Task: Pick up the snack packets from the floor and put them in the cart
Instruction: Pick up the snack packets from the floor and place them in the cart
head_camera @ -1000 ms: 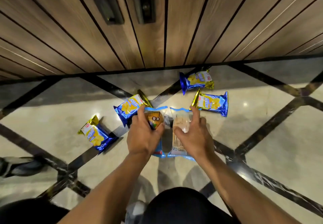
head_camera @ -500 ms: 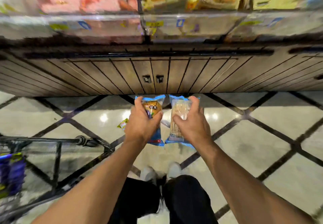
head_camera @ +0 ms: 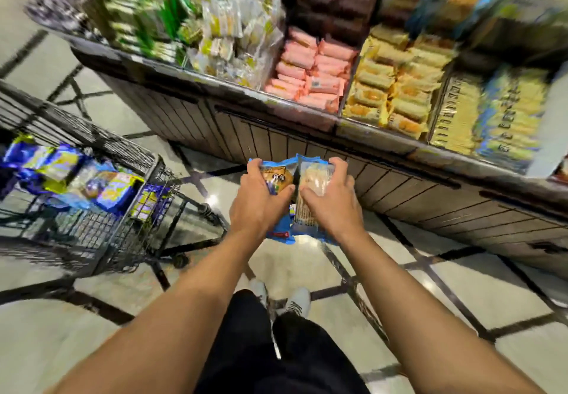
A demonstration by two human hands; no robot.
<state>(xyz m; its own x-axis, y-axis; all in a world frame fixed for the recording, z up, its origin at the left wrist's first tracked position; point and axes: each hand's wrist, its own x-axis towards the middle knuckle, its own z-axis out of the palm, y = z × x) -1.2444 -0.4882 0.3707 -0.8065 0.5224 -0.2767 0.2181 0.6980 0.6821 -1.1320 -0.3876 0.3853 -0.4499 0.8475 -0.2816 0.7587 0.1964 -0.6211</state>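
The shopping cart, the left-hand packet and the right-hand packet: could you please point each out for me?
shopping cart (head_camera: pixel 153 167): head view, top corner of its wire rim.
left-hand packet (head_camera: pixel 276 178): head view, printed front between thumb and fingers.
right-hand packet (head_camera: pixel 315 180): head view, clear front panel.

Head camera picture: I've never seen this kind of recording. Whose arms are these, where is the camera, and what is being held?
No machine here: a person wears a wide-angle camera on the head, looking down at their own arms, dark trousers and white shoes. The left hand grips a blue-edged snack packet; the right hand grips a paler packet beside it. To the left stands a wire cart already holding blue and yellow packets. Ahead is a store shelf with wrapped snacks, blurred by motion.
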